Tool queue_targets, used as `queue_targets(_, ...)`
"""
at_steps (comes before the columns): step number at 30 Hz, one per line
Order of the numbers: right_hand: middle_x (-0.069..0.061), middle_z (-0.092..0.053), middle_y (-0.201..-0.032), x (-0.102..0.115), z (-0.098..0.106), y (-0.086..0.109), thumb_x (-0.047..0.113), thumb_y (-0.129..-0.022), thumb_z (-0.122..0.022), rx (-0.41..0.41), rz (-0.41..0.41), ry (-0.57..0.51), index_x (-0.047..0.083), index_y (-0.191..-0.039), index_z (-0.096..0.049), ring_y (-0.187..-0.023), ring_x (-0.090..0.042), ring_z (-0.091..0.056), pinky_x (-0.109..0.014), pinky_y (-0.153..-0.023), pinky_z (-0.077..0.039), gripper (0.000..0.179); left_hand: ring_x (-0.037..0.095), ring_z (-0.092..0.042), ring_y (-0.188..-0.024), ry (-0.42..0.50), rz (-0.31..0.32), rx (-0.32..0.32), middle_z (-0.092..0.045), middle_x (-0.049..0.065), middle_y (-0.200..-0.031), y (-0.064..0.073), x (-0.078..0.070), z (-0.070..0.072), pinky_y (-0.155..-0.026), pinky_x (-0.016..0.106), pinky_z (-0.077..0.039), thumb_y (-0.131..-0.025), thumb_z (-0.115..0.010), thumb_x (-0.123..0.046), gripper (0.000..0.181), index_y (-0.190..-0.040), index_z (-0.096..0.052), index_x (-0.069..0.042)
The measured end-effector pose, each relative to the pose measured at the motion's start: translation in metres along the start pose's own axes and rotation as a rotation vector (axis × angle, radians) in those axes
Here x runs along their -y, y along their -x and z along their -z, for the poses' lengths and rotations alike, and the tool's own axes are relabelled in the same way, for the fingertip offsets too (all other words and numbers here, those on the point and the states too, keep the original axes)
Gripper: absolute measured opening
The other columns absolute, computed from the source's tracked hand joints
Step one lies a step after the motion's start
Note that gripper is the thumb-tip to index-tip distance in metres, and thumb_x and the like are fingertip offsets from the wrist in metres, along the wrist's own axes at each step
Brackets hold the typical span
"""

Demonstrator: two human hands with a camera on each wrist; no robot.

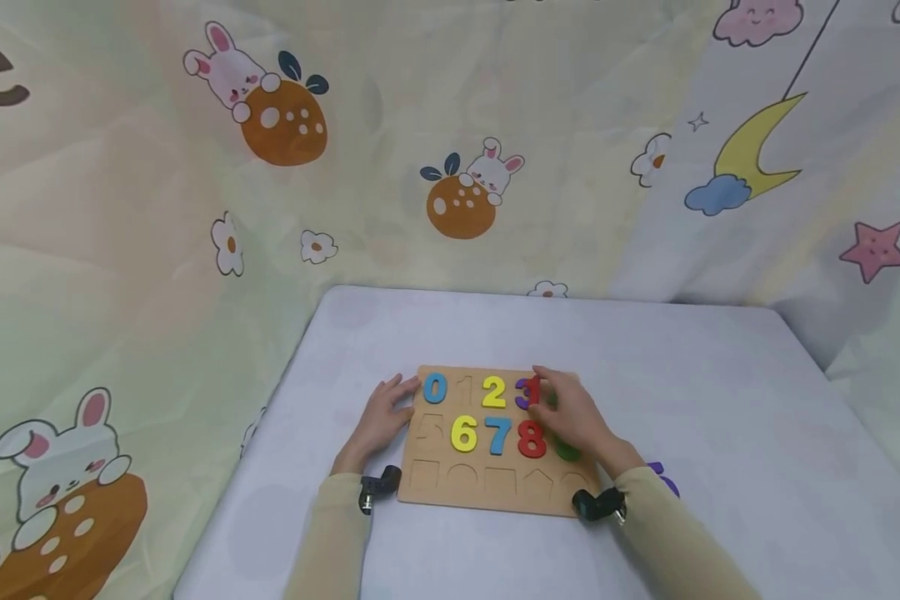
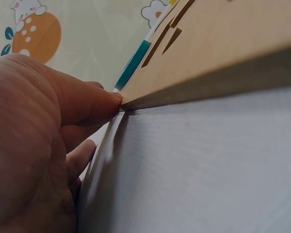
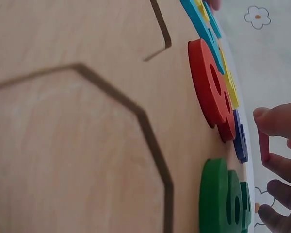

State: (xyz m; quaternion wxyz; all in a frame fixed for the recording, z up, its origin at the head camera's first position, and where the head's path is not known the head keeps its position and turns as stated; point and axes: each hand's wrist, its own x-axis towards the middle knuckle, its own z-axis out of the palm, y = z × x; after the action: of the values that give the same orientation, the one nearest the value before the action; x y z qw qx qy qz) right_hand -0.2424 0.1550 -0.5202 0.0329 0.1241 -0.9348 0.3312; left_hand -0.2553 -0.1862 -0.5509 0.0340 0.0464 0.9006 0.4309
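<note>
In the head view my right hand (image 1: 576,414) is over the right part of a wooden number puzzle board (image 1: 498,482). Between thumb and finger it pinches a thin red number 1 piece (image 3: 264,144), above the purple 3 (image 1: 522,393). My left hand (image 1: 378,421) touches the board's left edge near the upper corner, thumb and fingers extended, as the left wrist view also shows. Seated in the board are a blue 0 (image 1: 435,388), yellow 2 (image 1: 493,392), yellow 6 (image 1: 463,434), blue 7 (image 1: 498,435) and red 8 (image 1: 532,439). Green pieces (image 3: 216,196) are partly hidden by my right hand in the head view.
The 1 recess (image 1: 465,389) and the 5 recess (image 1: 429,427) hold no piece, and shape recesses line the near row. A purple piece (image 1: 666,480) lies on the white table (image 1: 727,400), partly behind the right forearm. A printed cloth (image 1: 390,108) hangs behind.
</note>
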Motion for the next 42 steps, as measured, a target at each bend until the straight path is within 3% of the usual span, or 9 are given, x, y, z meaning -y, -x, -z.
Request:
queue_targets(6,-0.013,-0.053,-0.141,0.002,-0.009,-0.007,0.022,-0.084,-0.077,0.003,-0.001,0.008,0.008,-0.145,-0.044,-0.135,-0.035,-0.043,-0.055,-0.108,-0.040,0.070,0.033,-0.016,-0.149,-0.022,-0.001,0.006,-0.043,0.003,-0.152,-0.002,-0.001,-0.001,-0.119,0.059,-0.010,-0.091,-0.063,-0.009,0.048,-0.138,-0.057,-0.020)
queue_targets(13,-0.015,-0.056,-0.137,0.012,-0.017,-0.011,0.019,-0.083,-0.078,0.008,0.029,0.028,0.007,-0.144,-0.046,-0.126,-0.036,-0.052,-0.053,-0.103,-0.046,0.070,0.035,-0.016,-0.148,-0.013,0.003,-0.006,-0.044,0.003,-0.152,-0.003,0.003,-0.003,-0.118,0.060,-0.011,-0.091,-0.064,-0.010,0.048,-0.137,-0.058,-0.021)
queue_targets(18,-0.011,-0.056,-0.137,0.016,-0.022,-0.015,0.019,-0.083,-0.078,0.026,0.027,0.015,0.010,-0.145,-0.045,-0.124,-0.031,-0.054,-0.049,-0.103,-0.047,0.071,0.030,-0.020,-0.148,-0.008,-0.029,-0.012,-0.047,0.002,-0.149,-0.003,0.006,-0.004,-0.120,0.057,-0.010,-0.091,-0.064,-0.009,0.047,-0.137,-0.058,-0.019)
queue_targets(28,-0.011,-0.057,-0.137,0.028,-0.032,-0.020,0.021,-0.086,-0.076,0.048,0.016,-0.013,0.012,-0.146,-0.044,-0.111,-0.026,-0.062,-0.043,-0.092,-0.055,0.068,0.030,-0.019,-0.148,-0.022,-0.038,0.004,-0.046,0.001,-0.150,-0.003,0.004,-0.001,-0.120,0.057,-0.009,-0.091,-0.063,-0.009,0.047,-0.138,-0.057,-0.018)
queue_targets(35,-0.006,-0.061,-0.125,0.042,-0.041,-0.026,0.022,-0.083,-0.079,0.048,0.020,0.010,0.014,-0.145,-0.047,-0.092,-0.022,-0.051,-0.036,-0.079,-0.051,0.070,0.027,-0.021,-0.148,-0.013,-0.062,-0.004,-0.048,0.002,-0.148,-0.003,0.005,0.001,-0.121,0.053,-0.008,-0.091,-0.063,-0.008,0.046,-0.136,-0.058,-0.016)
queue_targets(38,-0.006,-0.061,-0.129,0.045,-0.046,-0.028,0.021,-0.084,-0.078,0.057,0.038,0.011,0.013,-0.145,-0.047,-0.098,-0.022,-0.053,-0.038,-0.085,-0.052,0.069,0.029,-0.021,-0.148,-0.003,-0.062,-0.013,-0.049,0.003,-0.148,-0.003,0.007,0.001,-0.120,0.056,-0.008,-0.090,-0.063,-0.007,0.046,-0.136,-0.059,-0.016)
queue_targets(42,-0.006,-0.057,-0.137,0.045,-0.052,-0.030,0.020,-0.084,-0.078,0.061,0.061,0.008,0.012,-0.144,-0.047,-0.117,-0.024,-0.055,-0.042,-0.101,-0.049,0.068,0.030,-0.020,-0.148,-0.010,-0.057,-0.010,-0.047,0.002,-0.149,-0.005,0.008,-0.002,-0.119,0.057,-0.010,-0.091,-0.064,-0.008,0.047,-0.136,-0.058,-0.018)
